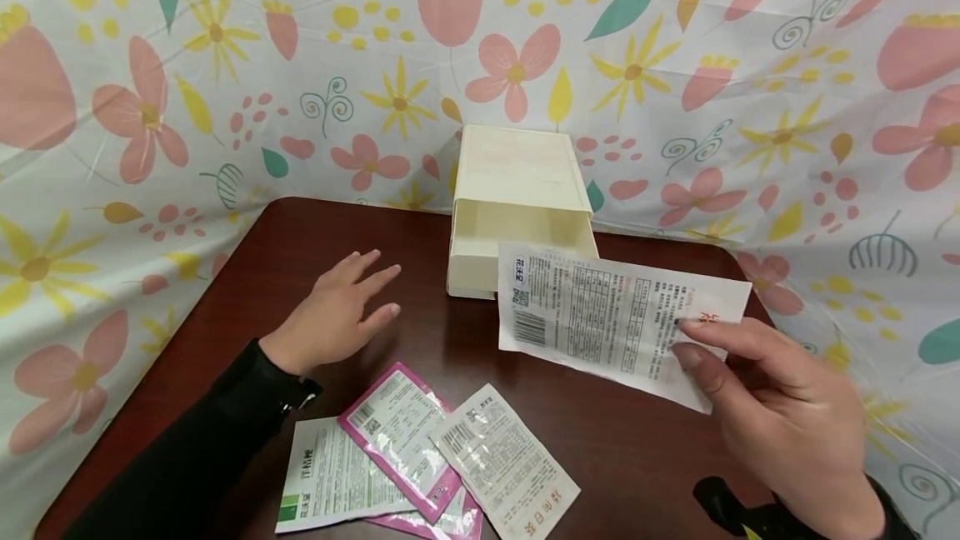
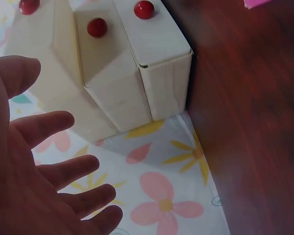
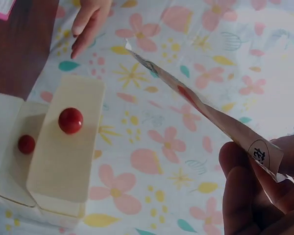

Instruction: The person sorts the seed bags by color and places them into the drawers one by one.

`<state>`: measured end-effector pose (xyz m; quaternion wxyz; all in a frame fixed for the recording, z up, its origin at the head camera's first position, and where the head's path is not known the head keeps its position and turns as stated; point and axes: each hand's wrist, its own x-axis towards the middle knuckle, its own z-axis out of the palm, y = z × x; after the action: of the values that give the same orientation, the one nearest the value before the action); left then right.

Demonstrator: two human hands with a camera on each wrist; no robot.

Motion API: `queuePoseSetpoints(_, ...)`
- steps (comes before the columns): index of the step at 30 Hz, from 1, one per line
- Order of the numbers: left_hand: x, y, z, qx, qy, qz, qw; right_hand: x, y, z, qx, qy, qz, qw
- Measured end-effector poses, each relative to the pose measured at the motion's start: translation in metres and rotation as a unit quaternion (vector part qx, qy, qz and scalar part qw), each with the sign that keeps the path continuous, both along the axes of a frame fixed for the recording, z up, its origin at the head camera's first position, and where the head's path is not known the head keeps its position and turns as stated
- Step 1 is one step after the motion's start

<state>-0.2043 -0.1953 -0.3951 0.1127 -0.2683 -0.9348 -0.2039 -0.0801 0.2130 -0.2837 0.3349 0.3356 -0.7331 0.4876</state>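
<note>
In the head view my right hand pinches a white seed packet by its right end, between thumb and fingers. Its printed side, with a barcode and a table, faces the head camera. The packet's left end overlaps the front of a cream drawer box, whose top drawer is pulled out. Seen edge-on in the right wrist view, the packet looks slightly bent. My left hand hovers over the table left of the box, its fingers spread and holding nothing.
Several seed packets overlap at the table's front: a white-and-green one, a pink-edged one and a beige one. Red round knobs stick out from the drawer fronts. Flowered cloth hangs behind the dark table.
</note>
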Motion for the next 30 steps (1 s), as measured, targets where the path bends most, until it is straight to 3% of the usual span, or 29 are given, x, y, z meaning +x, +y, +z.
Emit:
queuePoseSetpoints(6, -0.016, -0.003, 0.003, -0.021, -0.031, 0.02, 0.9991, 0.002, -0.003, 0.01, 0.035, 0.062, -0.036, 0.997)
queuePoseSetpoints(12, -0.028, -0.009, 0.0, -0.031, -0.062, 0.039, 0.9968, -0.002, 0.002, 0.01, 0.09, 0.139, -0.099, 0.981)
queuePoseSetpoints(17, -0.028, -0.011, -0.003, -0.029, -0.083, 0.046, 0.9951, -0.014, -0.01, 0.011, 0.055, 0.241, -0.066, 0.967)
queuePoseSetpoints(21, -0.027, -0.013, -0.004, -0.03, -0.083, 0.047, 0.995, -0.027, -0.028, 0.016, 0.048, 0.319, -0.054, 0.945)
queuePoseSetpoints(25, -0.025, -0.014, -0.003, -0.031, -0.076, 0.05, 0.9954, -0.036, -0.039, 0.017, 0.09, 0.365, -0.055, 0.925)
queuePoseSetpoints(30, -0.024, -0.013, -0.002, -0.031, -0.075, 0.051, 0.9954, -0.038, -0.042, 0.018, 0.164, 0.373, -0.042, 0.912)
